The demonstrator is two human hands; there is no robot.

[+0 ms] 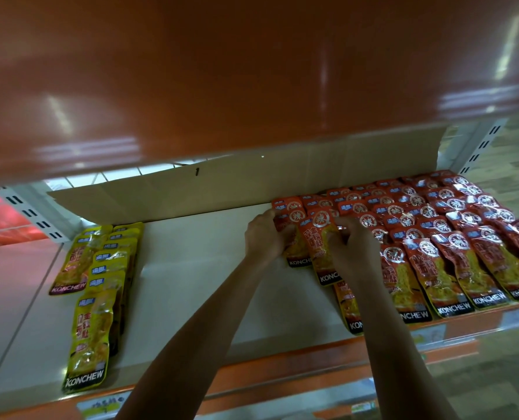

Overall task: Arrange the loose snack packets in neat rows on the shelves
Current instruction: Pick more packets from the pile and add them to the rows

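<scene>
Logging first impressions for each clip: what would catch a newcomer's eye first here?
The glossy block of red packets overlapping in rows fills the right side of the shelf. At its left edge the left hand and right hand pinch packets. Far left lies a smaller column of yellow packets.

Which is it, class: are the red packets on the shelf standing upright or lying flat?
Lying flat: the red packets overlap like shingles on the shelf, printed fronts facing up.
</scene>
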